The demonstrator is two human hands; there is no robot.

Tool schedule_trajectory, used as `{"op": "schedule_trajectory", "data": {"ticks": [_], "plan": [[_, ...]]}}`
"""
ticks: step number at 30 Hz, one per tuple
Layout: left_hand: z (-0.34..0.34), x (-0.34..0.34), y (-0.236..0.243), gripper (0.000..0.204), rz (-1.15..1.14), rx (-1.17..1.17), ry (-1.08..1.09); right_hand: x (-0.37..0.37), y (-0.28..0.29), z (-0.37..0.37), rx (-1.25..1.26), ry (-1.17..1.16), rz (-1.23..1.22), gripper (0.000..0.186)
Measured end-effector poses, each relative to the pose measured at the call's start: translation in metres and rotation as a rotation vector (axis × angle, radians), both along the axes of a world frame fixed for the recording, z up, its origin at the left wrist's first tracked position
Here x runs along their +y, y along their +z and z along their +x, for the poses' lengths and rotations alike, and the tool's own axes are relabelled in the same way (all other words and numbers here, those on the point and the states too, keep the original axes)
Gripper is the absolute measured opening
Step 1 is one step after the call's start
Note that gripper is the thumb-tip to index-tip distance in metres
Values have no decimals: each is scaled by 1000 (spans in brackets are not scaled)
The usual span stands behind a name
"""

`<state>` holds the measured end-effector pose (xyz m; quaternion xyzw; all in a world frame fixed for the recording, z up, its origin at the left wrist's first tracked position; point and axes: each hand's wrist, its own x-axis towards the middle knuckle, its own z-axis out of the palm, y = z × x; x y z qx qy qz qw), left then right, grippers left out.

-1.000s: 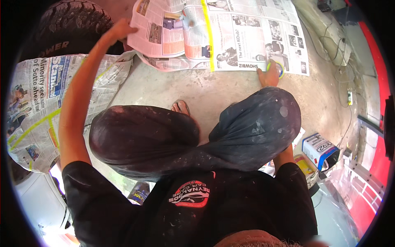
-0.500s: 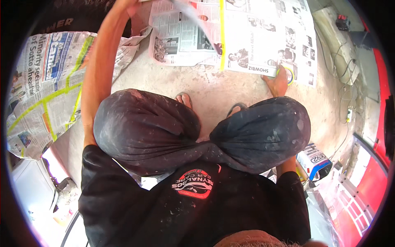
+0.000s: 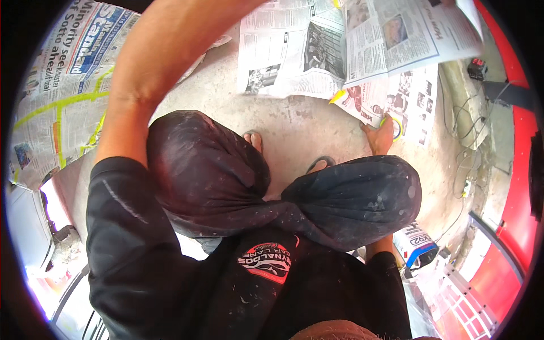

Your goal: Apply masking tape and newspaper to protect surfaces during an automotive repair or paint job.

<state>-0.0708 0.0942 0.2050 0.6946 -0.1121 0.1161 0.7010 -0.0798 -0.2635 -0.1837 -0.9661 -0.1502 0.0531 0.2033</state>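
My left forearm [image 3: 164,45] reaches up and right across the top of the view; the hand at its end is beyond the edge. My right hand [image 3: 378,136] is low over the floor at the near edge of the newspaper, closed around a roll of yellow-rimmed tape [image 3: 398,129]. Under and beside it lies a printed newspaper sheet [image 3: 425,122]. A raised newspaper flap [image 3: 396,42] is folded over toward the right, covering part of that sheet. Another newspaper part [image 3: 272,56] spreads to its left. A bit of yellow tape [image 3: 338,97] shows at the seam.
At left, a newspaper-covered object [image 3: 62,102] is crossed with yellow tape strips. Cables [image 3: 467,124] run along the floor at right, near a red panel [image 3: 510,141]. A blue-and-white container [image 3: 418,246] stands by my right elbow. My bent knees [image 3: 209,170] frame the concrete floor [image 3: 289,127].
My left arm has swung to the right across the top. A newspaper flap has come over from left to right, hiding most of the yellow seam. My right hand keeps the tape roll.
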Motion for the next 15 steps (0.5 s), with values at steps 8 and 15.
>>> {"op": "schedule_trajectory", "data": {"ticks": [8,15], "plan": [[-18,-7,7,24,1,-17,32,3,2,-2,46,-34,-25,98],[-30,-5,8,26,-5,-14,72,1,-2,-2,-3,-28,-43,94]]}}
